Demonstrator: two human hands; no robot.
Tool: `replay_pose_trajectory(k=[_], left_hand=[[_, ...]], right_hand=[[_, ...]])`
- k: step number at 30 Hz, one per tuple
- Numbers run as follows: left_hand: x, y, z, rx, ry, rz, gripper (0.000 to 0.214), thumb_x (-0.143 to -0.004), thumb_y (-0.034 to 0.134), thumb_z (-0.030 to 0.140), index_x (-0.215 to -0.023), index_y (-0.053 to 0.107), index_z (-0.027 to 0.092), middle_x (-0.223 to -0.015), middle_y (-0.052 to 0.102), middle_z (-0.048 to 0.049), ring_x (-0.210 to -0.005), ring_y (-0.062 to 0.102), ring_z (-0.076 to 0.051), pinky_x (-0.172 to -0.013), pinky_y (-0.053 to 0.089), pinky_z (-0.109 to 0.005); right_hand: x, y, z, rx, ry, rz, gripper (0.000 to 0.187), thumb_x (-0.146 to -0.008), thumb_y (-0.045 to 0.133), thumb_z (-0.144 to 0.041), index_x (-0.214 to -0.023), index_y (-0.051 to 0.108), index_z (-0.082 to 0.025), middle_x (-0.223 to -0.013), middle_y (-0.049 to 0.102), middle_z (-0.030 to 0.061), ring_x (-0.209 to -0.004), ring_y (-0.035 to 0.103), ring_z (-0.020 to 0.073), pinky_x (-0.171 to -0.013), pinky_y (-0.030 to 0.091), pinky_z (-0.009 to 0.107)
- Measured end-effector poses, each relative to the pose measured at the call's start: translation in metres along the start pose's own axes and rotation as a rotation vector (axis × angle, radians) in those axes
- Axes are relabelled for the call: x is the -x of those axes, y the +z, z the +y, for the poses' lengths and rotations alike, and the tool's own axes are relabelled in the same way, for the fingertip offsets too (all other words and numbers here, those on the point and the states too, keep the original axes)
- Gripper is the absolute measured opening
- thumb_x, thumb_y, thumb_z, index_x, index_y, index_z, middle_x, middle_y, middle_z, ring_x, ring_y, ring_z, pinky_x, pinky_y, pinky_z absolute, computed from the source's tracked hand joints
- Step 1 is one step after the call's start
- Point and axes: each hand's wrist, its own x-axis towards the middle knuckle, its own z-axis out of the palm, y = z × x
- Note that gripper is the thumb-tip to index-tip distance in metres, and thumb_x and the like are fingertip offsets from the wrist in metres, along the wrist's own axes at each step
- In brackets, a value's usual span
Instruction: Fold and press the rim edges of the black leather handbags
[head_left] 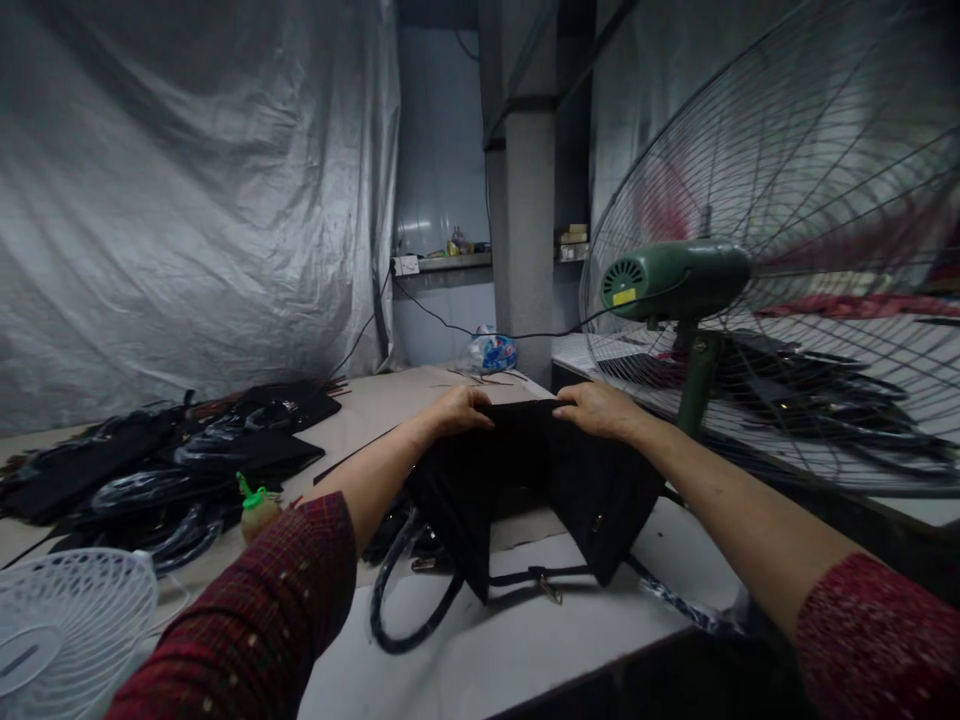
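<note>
A black handbag stands on the white work surface, its near side open toward me. My left hand pinches the upper far edge at the left, fingers closed over the black material. At the right of that same edge my right hand grips it between thumb and fingers. A strap with a small metal clasp runs across the bag's near side. One rope-like handle loops out to the left, and a plastic-wrapped handle lies to the right.
Piled black bags with plastic-wrapped handles lie at left, near a green-capped bottle. A white fan stands at front left. The large green fan is close on the right, its cord crossing behind. More black goods lie beyond it.
</note>
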Motion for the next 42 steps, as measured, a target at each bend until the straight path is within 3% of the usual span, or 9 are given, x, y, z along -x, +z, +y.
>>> replay_pose_trajectory(k=[4, 7, 10, 15, 24, 31, 35, 42], left_hand=[[0.006, 0.000, -0.001, 0.040, -0.025, -0.051, 0.032, -0.057, 0.066, 0.012, -0.089, 0.067, 0.015, -0.074, 0.065, 0.0027, -0.066, 0.058, -0.013, -0.058, 0.043, -0.020], [0.008, 0.000, 0.001, 0.058, -0.030, -0.048, 0.023, -0.063, 0.065, 0.018, -0.087, 0.067, 0.016, -0.071, 0.063, 0.0034, -0.064, 0.055, -0.011, -0.058, 0.042, -0.019], [0.003, 0.000, 0.004, 0.079, -0.037, -0.059, 0.018, -0.072, 0.063, 0.027, -0.083, 0.068, 0.015, -0.067, 0.062, 0.0030, -0.059, 0.052, -0.010, -0.057, 0.040, -0.020], [-0.009, -0.008, -0.001, 0.135, -0.052, -0.087, 0.018, -0.070, 0.068, 0.028, -0.080, 0.070, 0.013, -0.066, 0.064, 0.0007, -0.059, 0.052, -0.011, -0.059, 0.041, -0.021], [-0.022, -0.022, -0.022, 0.271, -0.063, -0.224, 0.032, -0.064, 0.076, 0.033, -0.089, 0.072, 0.013, -0.076, 0.070, -0.0026, -0.064, 0.060, -0.013, -0.063, 0.046, -0.023], [-0.023, -0.022, -0.024, 0.254, -0.036, -0.223, 0.028, -0.064, 0.076, 0.032, -0.086, 0.072, 0.015, -0.075, 0.070, -0.0012, -0.065, 0.060, -0.013, -0.063, 0.046, -0.021], [-0.020, -0.022, -0.023, 0.236, -0.023, -0.226, 0.027, -0.065, 0.075, 0.033, -0.083, 0.072, 0.014, -0.074, 0.069, -0.0022, -0.063, 0.059, -0.014, -0.062, 0.046, -0.022], [-0.014, -0.014, -0.005, 0.084, 0.042, -0.149, 0.021, -0.069, 0.070, 0.030, -0.081, 0.072, 0.014, -0.068, 0.066, 0.0012, -0.062, 0.056, -0.012, -0.060, 0.042, -0.019]], right_hand=[[0.001, 0.003, 0.001, -0.047, -0.006, 0.024, 0.029, -0.082, 0.053, -0.037, -0.103, 0.068, -0.024, -0.103, 0.070, 0.0058, -0.094, 0.062, 0.0229, -0.073, 0.042, 0.029], [0.001, 0.002, -0.003, -0.085, -0.040, 0.048, 0.034, -0.081, 0.055, -0.037, -0.111, 0.066, -0.027, -0.109, 0.069, 0.0036, -0.101, 0.060, 0.0224, -0.079, 0.041, 0.029], [-0.004, -0.001, -0.008, -0.122, -0.059, 0.015, 0.027, -0.081, 0.054, -0.037, -0.098, 0.071, -0.025, -0.096, 0.071, 0.0028, -0.093, 0.062, 0.0216, -0.076, 0.041, 0.028], [-0.020, -0.005, -0.006, -0.224, -0.076, -0.126, 0.023, -0.076, 0.057, -0.038, -0.082, 0.072, -0.021, -0.070, 0.066, -0.0010, -0.071, 0.060, 0.0165, -0.061, 0.040, 0.025], [-0.033, -0.013, -0.004, -0.442, -0.074, -0.357, 0.032, -0.069, 0.062, -0.047, -0.078, 0.069, -0.017, -0.070, 0.066, 0.0010, -0.067, 0.059, 0.0163, -0.060, 0.044, 0.025], [-0.030, -0.009, 0.001, -0.609, -0.022, -0.403, 0.038, -0.064, 0.067, -0.051, -0.082, 0.069, -0.018, -0.075, 0.069, 0.0015, -0.071, 0.062, 0.0176, -0.066, 0.047, 0.027], [-0.028, -0.007, 0.004, -0.539, -0.067, -0.366, 0.034, -0.070, 0.063, -0.048, -0.084, 0.068, -0.018, -0.075, 0.068, 0.0003, -0.071, 0.061, 0.0171, -0.065, 0.046, 0.026], [-0.025, -0.009, 0.004, -0.162, -0.139, -0.182, 0.026, -0.080, 0.052, -0.038, -0.086, 0.068, -0.019, -0.077, 0.068, 0.0002, -0.076, 0.061, 0.0177, -0.067, 0.043, 0.026]])
